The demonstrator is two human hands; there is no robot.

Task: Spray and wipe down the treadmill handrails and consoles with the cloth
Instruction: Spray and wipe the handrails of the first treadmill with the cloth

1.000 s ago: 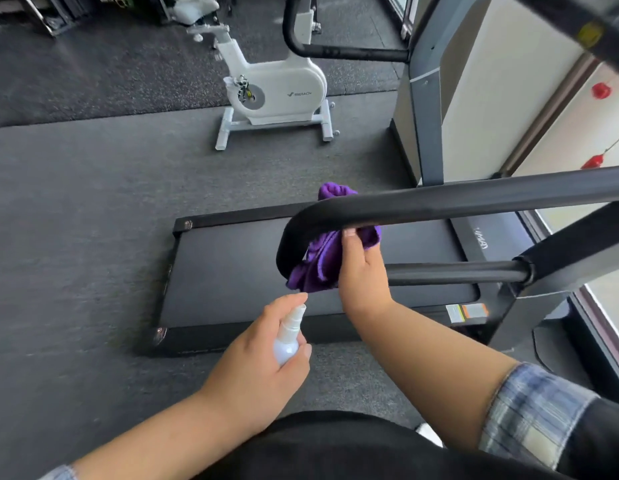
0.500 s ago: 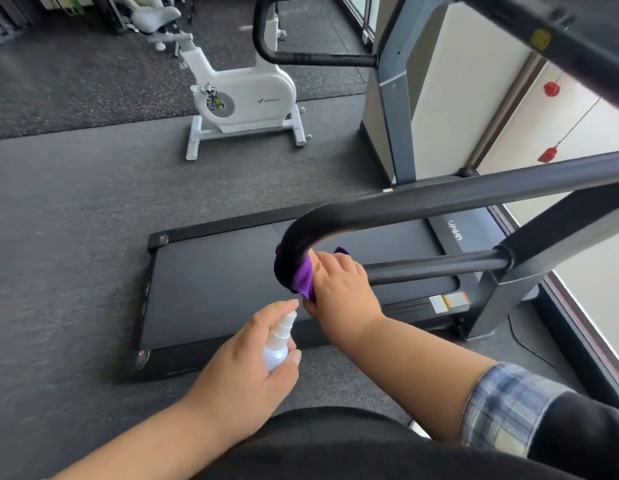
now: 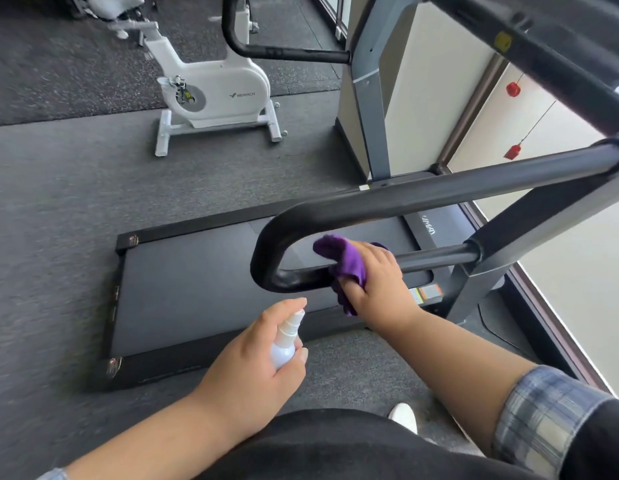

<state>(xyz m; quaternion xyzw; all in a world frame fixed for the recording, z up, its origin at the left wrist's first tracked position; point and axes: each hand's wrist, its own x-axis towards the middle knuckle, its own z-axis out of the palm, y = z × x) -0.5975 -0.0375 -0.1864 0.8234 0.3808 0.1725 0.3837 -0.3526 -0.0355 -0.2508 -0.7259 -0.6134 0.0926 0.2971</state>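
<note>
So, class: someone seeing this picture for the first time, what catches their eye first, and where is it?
The purple cloth stands out at centre, gripped by the right hand around the lower bar of the black treadmill handrail. Just below it, the left hand holds a small white spray bottle. A white exercise bike stands on the dark floor at the top.

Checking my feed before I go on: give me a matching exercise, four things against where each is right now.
Things:
1. purple cloth
2. spray bottle
3. white exercise bike
4. red hanging ornaments

Places:
A. by the wall at far right
B. on the floor beyond the treadmill deck
C. gripped in the left hand
D. pressed on the lower handrail bar by the right hand

Pairs: 1-D, 2-C, 3-B, 4-A
</note>
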